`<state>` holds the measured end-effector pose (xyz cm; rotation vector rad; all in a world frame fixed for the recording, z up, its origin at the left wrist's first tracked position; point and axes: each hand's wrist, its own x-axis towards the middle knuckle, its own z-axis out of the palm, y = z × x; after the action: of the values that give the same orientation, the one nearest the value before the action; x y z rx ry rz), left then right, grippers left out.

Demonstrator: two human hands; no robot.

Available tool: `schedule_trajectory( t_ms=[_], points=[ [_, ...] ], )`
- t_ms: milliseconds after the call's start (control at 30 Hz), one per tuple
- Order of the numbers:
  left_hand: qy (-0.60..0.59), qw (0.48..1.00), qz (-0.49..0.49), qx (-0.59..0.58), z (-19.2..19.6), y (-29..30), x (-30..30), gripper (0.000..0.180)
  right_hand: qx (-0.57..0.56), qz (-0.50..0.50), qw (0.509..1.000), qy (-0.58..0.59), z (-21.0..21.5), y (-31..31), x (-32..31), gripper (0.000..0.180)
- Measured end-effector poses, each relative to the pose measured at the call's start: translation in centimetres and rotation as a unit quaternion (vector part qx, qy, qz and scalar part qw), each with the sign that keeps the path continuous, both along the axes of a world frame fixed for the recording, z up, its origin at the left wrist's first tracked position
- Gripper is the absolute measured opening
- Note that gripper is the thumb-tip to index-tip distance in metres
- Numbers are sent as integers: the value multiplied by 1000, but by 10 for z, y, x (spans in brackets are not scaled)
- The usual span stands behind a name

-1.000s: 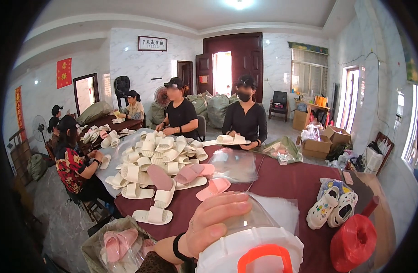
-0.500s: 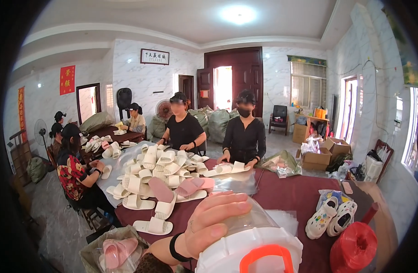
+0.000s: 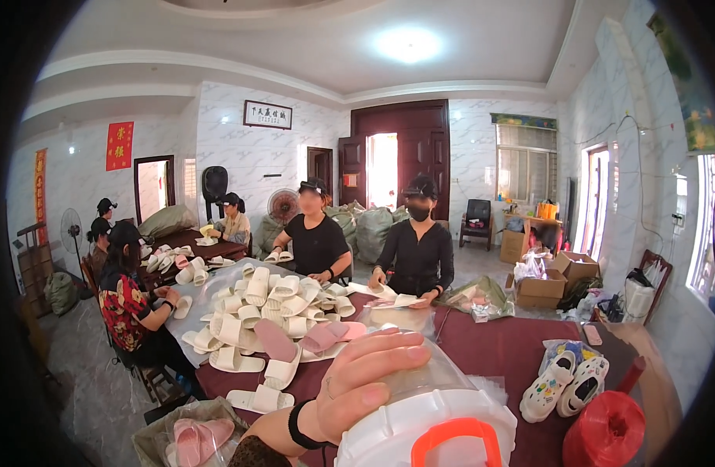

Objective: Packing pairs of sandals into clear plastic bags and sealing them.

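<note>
A clear plastic jar (image 3: 445,375) lies tilted at the lower middle, its white screw lid (image 3: 385,432) and orange carry handle (image 3: 457,426) toward me. My left hand (image 3: 371,373), with a black band at the wrist, is closed over the jar's side, fingers wrapped across the clear wall. My right hand is out of view. Beyond the jar, a large heap of cream slippers (image 3: 276,307) covers the left part of the maroon-covered table (image 3: 482,342). A pink slipper (image 3: 276,340) rests at the heap's near edge.
White decorated clogs (image 3: 548,387) and a roll of red plastic twine (image 3: 607,428) stand at right. A sack with bagged pink slippers (image 3: 202,442) is at lower left. Two people (image 3: 412,257) (image 3: 317,241) handle slippers across the table; others sit at left. Cardboard boxes (image 3: 540,288) stand behind.
The far person in black has shifted the cream slippers in their hands. The person beside them now has a pair of slippers at hand. My left hand stays on the jar.
</note>
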<state>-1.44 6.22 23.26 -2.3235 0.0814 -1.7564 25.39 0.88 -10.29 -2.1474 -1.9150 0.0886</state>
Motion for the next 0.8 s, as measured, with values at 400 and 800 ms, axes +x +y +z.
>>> schedule_trajectory(
  t_ms=[400, 800],
  points=[
    [-18, 999, -6, 31, 6, -4, 6, 57, -8, -5, 1000, 21, -6, -1, 1, 46],
    [32, 961, -113, -250, -49, -10, 6, 41, 17, 12, 999, 25, 3, -1, -1, 50]
  ],
)
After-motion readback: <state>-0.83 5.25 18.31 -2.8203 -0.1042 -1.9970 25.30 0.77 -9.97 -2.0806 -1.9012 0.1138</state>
